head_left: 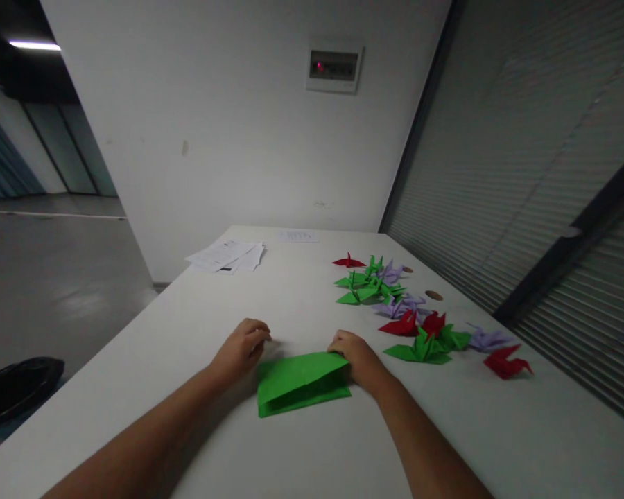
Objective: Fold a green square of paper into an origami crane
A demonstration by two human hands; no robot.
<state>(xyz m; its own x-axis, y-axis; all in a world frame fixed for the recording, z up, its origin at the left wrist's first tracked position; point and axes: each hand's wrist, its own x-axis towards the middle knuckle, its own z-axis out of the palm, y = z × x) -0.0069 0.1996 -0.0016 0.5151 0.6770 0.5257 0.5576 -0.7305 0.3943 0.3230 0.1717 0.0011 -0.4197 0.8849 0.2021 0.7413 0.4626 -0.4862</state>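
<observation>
Green paper gapes between pinching right hand and curled left hand, hold unclear; slippage could crease it crookedly.

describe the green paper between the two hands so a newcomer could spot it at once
On the white table, look near the front, between the left hand and the right hand. There lies a bright green sheet, folded over, its near side gaping. Unlike the green cranes off to its right, it is a plain fold without wings.
</observation>
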